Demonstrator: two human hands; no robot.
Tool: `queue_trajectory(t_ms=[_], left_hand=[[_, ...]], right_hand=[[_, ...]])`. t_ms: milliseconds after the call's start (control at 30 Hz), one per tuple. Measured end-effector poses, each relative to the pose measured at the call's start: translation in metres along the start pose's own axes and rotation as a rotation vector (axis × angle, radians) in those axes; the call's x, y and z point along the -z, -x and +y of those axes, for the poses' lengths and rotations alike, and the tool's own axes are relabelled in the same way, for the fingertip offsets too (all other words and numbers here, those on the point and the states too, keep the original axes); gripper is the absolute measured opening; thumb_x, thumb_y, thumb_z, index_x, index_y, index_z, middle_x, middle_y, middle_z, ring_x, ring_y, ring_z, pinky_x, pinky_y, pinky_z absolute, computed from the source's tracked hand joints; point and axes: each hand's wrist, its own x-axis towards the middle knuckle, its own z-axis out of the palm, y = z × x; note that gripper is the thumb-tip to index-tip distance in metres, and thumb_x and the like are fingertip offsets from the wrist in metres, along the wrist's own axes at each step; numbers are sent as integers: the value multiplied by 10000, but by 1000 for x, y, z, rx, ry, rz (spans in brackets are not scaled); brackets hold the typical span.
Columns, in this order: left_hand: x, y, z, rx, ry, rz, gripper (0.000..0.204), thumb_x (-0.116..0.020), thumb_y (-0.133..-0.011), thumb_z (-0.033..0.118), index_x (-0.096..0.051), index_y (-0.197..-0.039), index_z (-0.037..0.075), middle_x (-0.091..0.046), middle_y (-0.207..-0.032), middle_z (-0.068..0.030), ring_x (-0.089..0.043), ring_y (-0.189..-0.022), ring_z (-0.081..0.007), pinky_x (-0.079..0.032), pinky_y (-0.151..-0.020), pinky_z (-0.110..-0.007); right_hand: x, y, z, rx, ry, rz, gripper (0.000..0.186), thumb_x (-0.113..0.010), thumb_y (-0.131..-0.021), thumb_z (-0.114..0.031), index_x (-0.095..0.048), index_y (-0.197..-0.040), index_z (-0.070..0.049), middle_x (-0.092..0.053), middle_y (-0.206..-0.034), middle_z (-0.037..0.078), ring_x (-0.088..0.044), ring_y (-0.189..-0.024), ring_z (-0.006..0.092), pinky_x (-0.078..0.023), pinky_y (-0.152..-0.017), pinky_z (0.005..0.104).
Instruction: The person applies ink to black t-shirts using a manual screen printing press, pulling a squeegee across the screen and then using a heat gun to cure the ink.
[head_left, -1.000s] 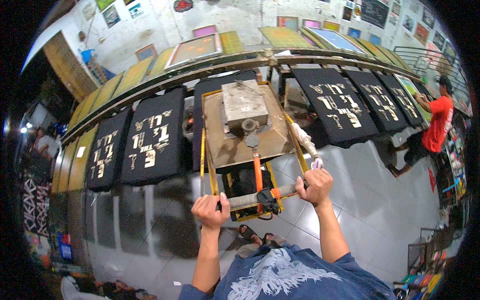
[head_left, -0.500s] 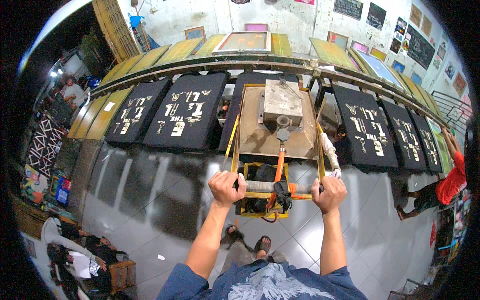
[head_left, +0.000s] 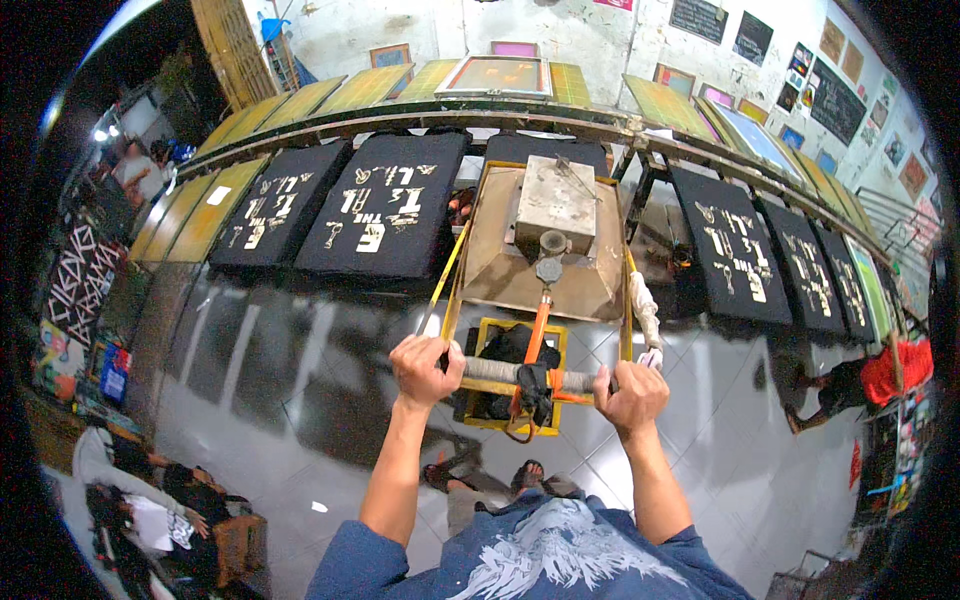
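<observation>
The left hand (head_left: 427,370) and right hand (head_left: 631,394) are each clamped on the wrapped bar (head_left: 492,371), fingers curled together around its left and right ends, on the near side of the metal hood (head_left: 492,268). The hood stands just beyond them, between printed black cloths (head_left: 368,262) to left and right. Pale lettering marks those cloths, white letters cover a dark sign (head_left: 72,275) at left, and a far-right wall blackboard (head_left: 838,104) carries writing too small to read.

Hood (head_left: 497,268) dull, stained metal; handlebar wrap (head_left: 493,370) matt; floor (head_left: 710,450) glossy, smooth.
</observation>
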Motion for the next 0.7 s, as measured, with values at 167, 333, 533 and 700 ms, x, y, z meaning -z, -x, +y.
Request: queue_trajectory(t_ms=[167, 333, 533, 700], left_hand=[[14, 14, 19, 50, -55, 34, 252, -679, -788, 106, -527, -588, 82, -525, -541, -102, -528, -479, -302, -397, -496, -405], [23, 6, -16, 19, -94, 48, 225, -629, -759, 120, -505, -575, 88, -492, -541, -92, -495, -473, -296, -373, -487, -394], [16, -12, -90, -16, -79, 69, 288, -573, -817, 224, -479, -592, 72, -454, -546, -106, -475, -480, -309, -368, -494, -414], [34, -25, -141, -65, -29, 8, 260, -535, -852, 157, -488, -621, 47, -488, -581, -137, -486, -508, -346, -359, -508, -455]], right_hand=[[0, -11, 10, 70, -58, 2, 297, -686, -757, -226, -460, -602, -110, -472, -555, 89, -511, -507, 297, -402, -511, 412], [-29, -22, -8, 103, -73, -3, 328, -724, -748, -273, -451, -628, -136, -458, -576, 50, -504, -519, 256, -401, -516, 403], [-57, -41, -57, 22, -31, 26, 373, -730, -788, -309, -447, -604, -148, -463, -570, 36, -519, -525, 233, -394, -511, 381], [-73, -51, -102, -14, -45, 12, 380, -724, -833, -313, -465, -611, -144, -467, -581, 36, -520, -534, 223, -400, -521, 370]])
